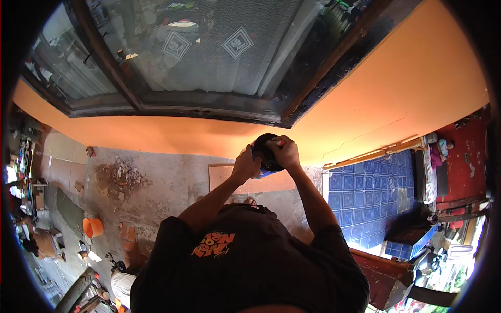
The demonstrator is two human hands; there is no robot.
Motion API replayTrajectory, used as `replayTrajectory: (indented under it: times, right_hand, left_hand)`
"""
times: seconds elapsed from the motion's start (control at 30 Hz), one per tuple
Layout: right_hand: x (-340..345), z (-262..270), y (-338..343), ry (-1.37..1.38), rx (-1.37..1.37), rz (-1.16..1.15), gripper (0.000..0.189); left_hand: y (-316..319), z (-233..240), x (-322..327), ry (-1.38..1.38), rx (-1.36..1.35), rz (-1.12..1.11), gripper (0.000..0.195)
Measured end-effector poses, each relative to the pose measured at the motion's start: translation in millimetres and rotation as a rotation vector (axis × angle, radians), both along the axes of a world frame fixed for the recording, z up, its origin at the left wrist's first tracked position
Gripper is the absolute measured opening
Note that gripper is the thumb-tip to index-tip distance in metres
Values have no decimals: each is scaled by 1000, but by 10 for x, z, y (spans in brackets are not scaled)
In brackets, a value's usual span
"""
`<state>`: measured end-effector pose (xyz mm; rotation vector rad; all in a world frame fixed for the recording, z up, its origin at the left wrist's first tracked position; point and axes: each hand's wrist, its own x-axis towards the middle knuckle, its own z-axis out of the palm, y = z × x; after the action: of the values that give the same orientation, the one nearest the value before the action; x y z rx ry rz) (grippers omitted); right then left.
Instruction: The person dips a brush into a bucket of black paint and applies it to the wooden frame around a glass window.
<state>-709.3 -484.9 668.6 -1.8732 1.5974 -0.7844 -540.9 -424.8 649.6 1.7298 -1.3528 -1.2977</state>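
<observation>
My left hand grips the near left rim of a round can with a blue outside and a black inside. Its thumb lies over the rim. My right hand is at the can's right side, closed around a small red and white object, perhaps a handle; its lower part cannot be made out against the black inside. The can is held in front of the orange wall, below a window with a dark wooden frame.
A flat brown board lies on the concrete floor by the wall. Rubble is scattered farther left, near an orange bucket. Blue tiles cover the floor at right. People are at the right and left edges.
</observation>
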Motion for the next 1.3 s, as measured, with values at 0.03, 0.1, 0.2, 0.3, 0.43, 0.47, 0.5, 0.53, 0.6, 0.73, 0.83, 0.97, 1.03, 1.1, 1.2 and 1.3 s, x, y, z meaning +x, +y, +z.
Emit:
replayTrajectory:
  times: [0.03,0.1,0.2,0.3,0.43,0.47,0.5,0.53,0.6,0.73,0.83,0.97,1.03,1.1,1.2,1.3]
  right_hand:
    - [-17,-111,-22,-166,21,-51,23]
    - [3,-192,-14,-364,62,-51,25]
    - [82,90,170,-485,66,-152,22]
    - [-77,235,305,-617,30,-194,16]
    - [-208,271,401,-577,101,-159,19]
    - [-226,258,424,-610,120,-172,19]
    - [-253,245,451,-643,140,-188,19]
    - [-279,222,478,-651,133,-197,19]
    - [-313,173,524,-791,126,-250,18]
    - [-271,141,539,-842,88,-168,18]
    - [-254,199,584,-821,144,-170,18]
    - [-352,91,565,-741,3,-107,20]
    - [-361,200,586,-812,83,-97,22]
    - [-447,207,558,-740,69,-89,22]
    - [-526,281,495,-608,9,-67,18]
    - [-582,489,440,-368,9,-50,16]
  left_hand:
    - [1,19,-38,-17,-8,-16,54]
    - [-3,-13,-50,5,-7,-18,53]
    - [-13,-12,18,58,7,25,49]
    - [-29,208,65,179,77,72,45]
    - [-54,234,103,283,119,97,42]
    - [-64,218,114,277,116,90,42]
    - [-70,205,110,272,111,89,41]
    - [-74,196,104,266,105,89,40]
    - [-71,196,83,247,93,75,39]
    - [-89,-16,89,142,11,71,35]
    - [-31,178,57,281,120,93,34]
    - [-49,241,12,338,142,63,36]
    - [-68,207,41,311,82,39,39]
    - [-44,280,9,285,78,29,40]
    - [-13,429,-59,204,67,29,43]
    - [38,539,-94,109,42,38,51]
